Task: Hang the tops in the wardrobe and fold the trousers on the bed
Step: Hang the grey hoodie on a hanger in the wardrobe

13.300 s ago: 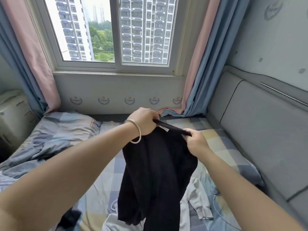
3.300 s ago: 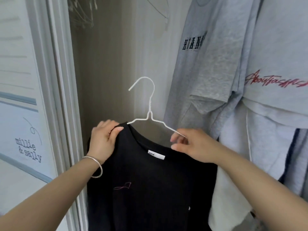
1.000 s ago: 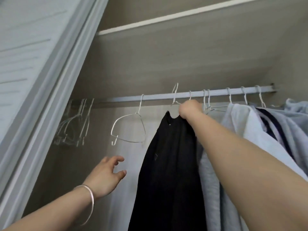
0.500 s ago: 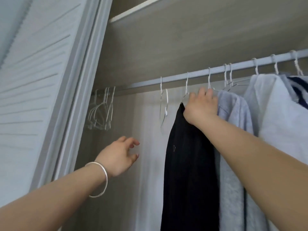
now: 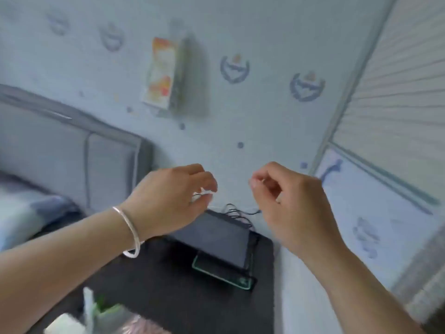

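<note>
Both hands hang in mid-air over a dark bench [image 5: 149, 292], loosely curled and holding nothing: the left hand [image 5: 168, 201] (a bangle at its wrist) and the right hand [image 5: 291, 206] face each other with a gap between them. No tops or trousers show here. The bed [image 5: 26, 208] lies at the far left edge, below its grey headboard [image 5: 72, 150], so the left hand is the nearer one. The wardrobe door [image 5: 395, 97] stands to the right. Judging from this, the next garment waits leftward on the bed, out of view.
</note>
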`<action>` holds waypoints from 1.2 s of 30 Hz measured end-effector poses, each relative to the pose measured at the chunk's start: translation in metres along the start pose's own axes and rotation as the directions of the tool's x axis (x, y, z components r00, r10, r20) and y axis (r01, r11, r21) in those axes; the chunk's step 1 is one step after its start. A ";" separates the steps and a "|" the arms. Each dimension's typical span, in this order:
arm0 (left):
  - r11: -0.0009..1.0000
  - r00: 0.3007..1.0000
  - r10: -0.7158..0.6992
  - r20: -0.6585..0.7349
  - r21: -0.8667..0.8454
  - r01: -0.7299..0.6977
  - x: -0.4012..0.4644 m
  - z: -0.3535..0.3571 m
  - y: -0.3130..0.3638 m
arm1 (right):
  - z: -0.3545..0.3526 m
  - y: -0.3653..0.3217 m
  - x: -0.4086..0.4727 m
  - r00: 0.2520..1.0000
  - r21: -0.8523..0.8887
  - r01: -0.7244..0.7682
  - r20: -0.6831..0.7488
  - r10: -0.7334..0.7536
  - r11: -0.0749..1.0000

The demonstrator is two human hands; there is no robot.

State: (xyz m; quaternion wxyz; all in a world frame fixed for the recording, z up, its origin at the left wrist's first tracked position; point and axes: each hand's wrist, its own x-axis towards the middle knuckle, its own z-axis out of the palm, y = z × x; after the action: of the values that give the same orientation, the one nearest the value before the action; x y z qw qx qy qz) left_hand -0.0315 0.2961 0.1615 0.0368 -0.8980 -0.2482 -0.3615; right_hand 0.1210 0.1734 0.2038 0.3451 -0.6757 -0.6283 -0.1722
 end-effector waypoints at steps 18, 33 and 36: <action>-0.113 -0.113 -0.993 0.047 -0.017 0.993 -0.623 -0.144 -0.261 | 0.480 -0.483 -0.209 0.366 0.474 -0.422 0.869 -0.333 0.773; -0.449 -0.435 -0.861 0.263 0.007 0.893 -0.714 -0.064 -0.501 | 0.756 -0.574 -0.206 -0.042 0.012 -0.696 0.998 -0.057 0.718; -0.487 -0.484 -0.834 0.266 0.058 0.871 -0.752 -0.045 -0.556 | 0.831 -0.582 -0.207 -0.088 -0.051 -0.635 0.996 -0.006 0.771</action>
State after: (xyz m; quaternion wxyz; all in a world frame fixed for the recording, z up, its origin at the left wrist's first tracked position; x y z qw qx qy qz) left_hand -0.7852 0.4560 -0.3699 -0.4055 -0.2718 -0.8592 -0.1533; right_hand -0.6407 0.5738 -0.3727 -0.0190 -0.6245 -0.5110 0.5904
